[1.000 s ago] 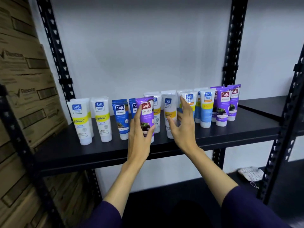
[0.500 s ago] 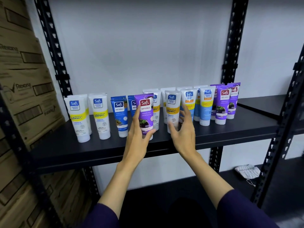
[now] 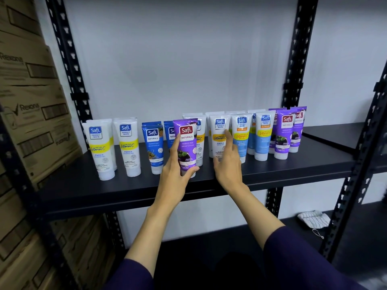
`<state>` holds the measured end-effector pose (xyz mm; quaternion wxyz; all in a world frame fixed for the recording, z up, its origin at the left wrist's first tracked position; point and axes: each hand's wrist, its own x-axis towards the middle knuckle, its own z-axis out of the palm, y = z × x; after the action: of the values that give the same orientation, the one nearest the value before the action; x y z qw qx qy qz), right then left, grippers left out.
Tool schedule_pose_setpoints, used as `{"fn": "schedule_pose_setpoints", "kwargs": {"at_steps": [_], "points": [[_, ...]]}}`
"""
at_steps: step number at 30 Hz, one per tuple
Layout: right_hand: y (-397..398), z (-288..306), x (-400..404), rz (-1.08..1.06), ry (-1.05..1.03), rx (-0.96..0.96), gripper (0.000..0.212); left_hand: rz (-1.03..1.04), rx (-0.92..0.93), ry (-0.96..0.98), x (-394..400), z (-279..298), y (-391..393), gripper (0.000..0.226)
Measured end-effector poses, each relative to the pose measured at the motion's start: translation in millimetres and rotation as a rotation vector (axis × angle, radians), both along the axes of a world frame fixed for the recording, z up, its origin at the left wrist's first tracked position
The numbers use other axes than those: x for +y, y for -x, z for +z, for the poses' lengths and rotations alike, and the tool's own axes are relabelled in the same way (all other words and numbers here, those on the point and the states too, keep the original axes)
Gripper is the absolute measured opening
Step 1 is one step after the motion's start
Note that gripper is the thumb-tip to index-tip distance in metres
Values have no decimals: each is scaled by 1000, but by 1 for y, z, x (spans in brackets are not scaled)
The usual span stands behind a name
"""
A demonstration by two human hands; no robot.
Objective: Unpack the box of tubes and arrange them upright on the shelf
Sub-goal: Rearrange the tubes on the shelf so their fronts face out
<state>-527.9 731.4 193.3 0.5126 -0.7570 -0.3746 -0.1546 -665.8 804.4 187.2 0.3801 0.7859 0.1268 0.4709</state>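
Note:
A row of tubes stands upright on their caps on the black shelf (image 3: 272,172). My left hand (image 3: 174,174) is shut on a purple tube (image 3: 186,141) at the shelf's front, holding it upright. My right hand (image 3: 227,164) is open, its fingers resting against a white and yellow tube (image 3: 218,132). White tubes (image 3: 127,147) and a blue tube (image 3: 154,147) stand to the left, light blue tubes (image 3: 262,137) and more purple tubes (image 3: 284,135) to the right. No box of tubes is in view.
Stacked cardboard cartons (image 3: 31,114) fill the left side beyond a black perforated upright (image 3: 69,63). Another upright (image 3: 295,59) stands at the right. A lower shelf holds a striped cloth (image 3: 312,219). A second shelf unit (image 3: 339,132) adjoins at the right.
My right hand has let go of the white and yellow tube, which now stands in the row, and rests open against it. The left hand stays on the purple tube.

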Motion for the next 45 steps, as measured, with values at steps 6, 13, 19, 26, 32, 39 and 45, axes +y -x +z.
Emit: {"fn": "schedule_pose_setpoints", "kwargs": {"at_steps": [6,13,19,26,32,39,45], "points": [[10,-6,-5,17,-158,-28,58,62,144,-62,1,0,14,88],[59,-8,11,305,-302,-33,66,588,389,-493,13,-28,53,30],[82,-2,30,193,-193,-5,85,627,393,-560,21,-38,62,31],[61,9,9,162,-279,-4,86,557,377,-521,8,-27,39,23],[-5,23,-56,44,-281,-44,87,331,363,-549,-32,-6,-36,26],[-90,25,-136,-206,-178,-43,88,126,398,-642,-84,2,-127,25],[-151,22,-159,-190,-163,-10,85,109,477,-674,-97,-5,-160,28]]}}
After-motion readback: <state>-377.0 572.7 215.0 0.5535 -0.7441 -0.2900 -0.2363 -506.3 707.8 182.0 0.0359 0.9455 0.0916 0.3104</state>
